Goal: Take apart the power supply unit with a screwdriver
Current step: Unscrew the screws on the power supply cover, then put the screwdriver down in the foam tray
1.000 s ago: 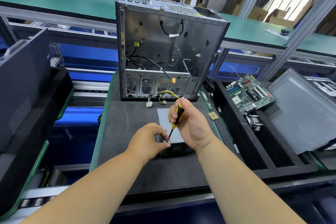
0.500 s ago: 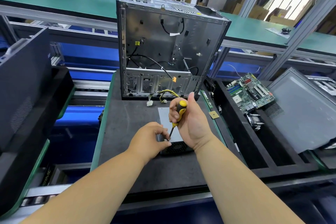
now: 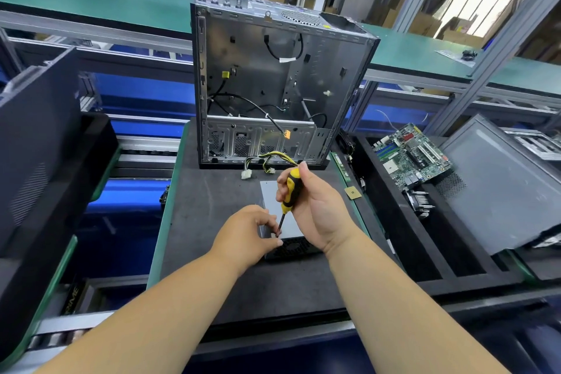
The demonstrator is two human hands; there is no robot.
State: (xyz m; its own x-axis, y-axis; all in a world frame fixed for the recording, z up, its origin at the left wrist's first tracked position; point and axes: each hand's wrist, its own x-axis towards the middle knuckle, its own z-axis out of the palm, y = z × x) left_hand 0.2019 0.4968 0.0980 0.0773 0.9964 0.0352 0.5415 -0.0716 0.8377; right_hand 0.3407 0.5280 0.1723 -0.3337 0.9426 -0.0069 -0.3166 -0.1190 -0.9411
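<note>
The gutted steel computer case [image 3: 273, 85] stands at twelve o'clock on the dark matte worktop [image 3: 206, 252]; nearer, the power supply unit [image 3: 280, 206], a flat grey metal box, runs lengthwise away from the person; left hand [image 3: 246, 231] is pinched at its near corner; right hand [image 3: 318, 206], fingers wrapped round the yellow-and-black screwdriver [image 3: 290, 191], slants the shaft toward seven o'clock, its tip beside the left fingertips [image 3: 277, 241].

The left hand [image 3: 247, 229] covers the near left corner of the power supply [image 3: 282, 222], so the screwdriver [image 3: 288, 191] tip and any screw there cannot be made out. The right palm hides its right edge.
</note>
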